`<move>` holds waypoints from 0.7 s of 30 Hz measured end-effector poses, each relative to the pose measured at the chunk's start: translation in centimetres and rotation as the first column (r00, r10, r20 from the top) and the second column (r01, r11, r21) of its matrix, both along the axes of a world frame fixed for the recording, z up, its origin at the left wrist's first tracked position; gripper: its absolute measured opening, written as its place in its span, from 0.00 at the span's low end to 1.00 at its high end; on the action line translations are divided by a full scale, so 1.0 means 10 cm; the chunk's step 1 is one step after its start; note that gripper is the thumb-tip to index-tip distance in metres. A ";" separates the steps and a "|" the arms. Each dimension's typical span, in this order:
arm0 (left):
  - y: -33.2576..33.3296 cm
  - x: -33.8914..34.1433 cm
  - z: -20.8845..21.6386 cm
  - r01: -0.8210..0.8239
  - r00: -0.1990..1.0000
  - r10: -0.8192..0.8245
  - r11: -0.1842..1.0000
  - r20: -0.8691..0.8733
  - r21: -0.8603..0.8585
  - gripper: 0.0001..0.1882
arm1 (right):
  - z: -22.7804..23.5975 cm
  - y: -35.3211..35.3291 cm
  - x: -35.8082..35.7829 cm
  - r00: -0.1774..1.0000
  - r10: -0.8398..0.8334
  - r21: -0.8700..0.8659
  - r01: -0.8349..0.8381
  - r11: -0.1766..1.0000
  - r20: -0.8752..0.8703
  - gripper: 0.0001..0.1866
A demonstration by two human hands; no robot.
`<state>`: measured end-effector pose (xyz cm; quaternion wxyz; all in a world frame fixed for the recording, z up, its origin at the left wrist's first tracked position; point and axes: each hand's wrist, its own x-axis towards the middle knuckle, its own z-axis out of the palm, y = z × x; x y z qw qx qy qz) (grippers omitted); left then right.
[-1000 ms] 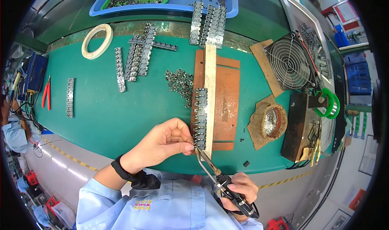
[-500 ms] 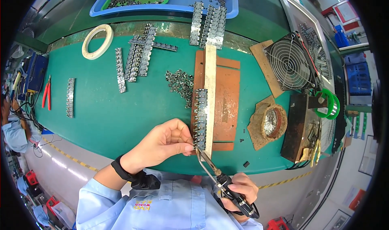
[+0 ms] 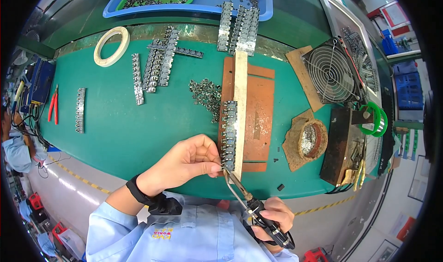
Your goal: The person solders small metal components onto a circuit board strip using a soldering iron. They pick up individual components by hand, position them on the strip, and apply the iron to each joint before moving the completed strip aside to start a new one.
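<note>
My right hand [image 3: 275,216] is closed round the black handle of a soldering iron [image 3: 265,222]; a thin metal tube runs along its side. Its tip meets the near end of a strip of small circuit boards [image 3: 229,137], which lies along a pale straight bar [image 3: 239,86]. At that same end my left hand [image 3: 196,160] is pinched, thumb against forefinger. Whatever sits between those fingertips is too small to make out. Under the bar is a reddish-brown board [image 3: 258,119]. A pile of small metal parts [image 3: 205,96] lies left of the strip.
More board strips [image 3: 159,63], a tape roll [image 3: 111,47] and red-handled pliers [image 3: 53,106] lie on the green mat [image 3: 106,105]. Rightward stand a fan [image 3: 330,70], a round solder-lined dish [image 3: 313,139] and a green wire spool [image 3: 374,119]. A blue tray [image 3: 265,6] of parts is at the back.
</note>
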<state>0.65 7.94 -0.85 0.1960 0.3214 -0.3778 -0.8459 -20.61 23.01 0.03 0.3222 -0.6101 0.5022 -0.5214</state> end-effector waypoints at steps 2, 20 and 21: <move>0.00 0.00 0.00 0.004 1.000 -0.004 1.000 -0.007 0.016 0.08 | -0.03 0.04 0.01 0.997 -0.060 -0.034 0.062 0.997 0.054 0.21; 0.01 0.00 0.02 -0.016 1.000 0.016 1.000 0.016 0.000 0.08 | -0.02 0.03 -0.01 0.999 -0.014 -0.008 0.015 1.000 0.053 0.19; 0.01 0.00 0.02 -0.016 1.000 0.016 1.000 0.015 0.000 0.08 | -0.01 0.02 -0.01 0.999 -0.013 -0.004 0.013 1.000 0.050 0.19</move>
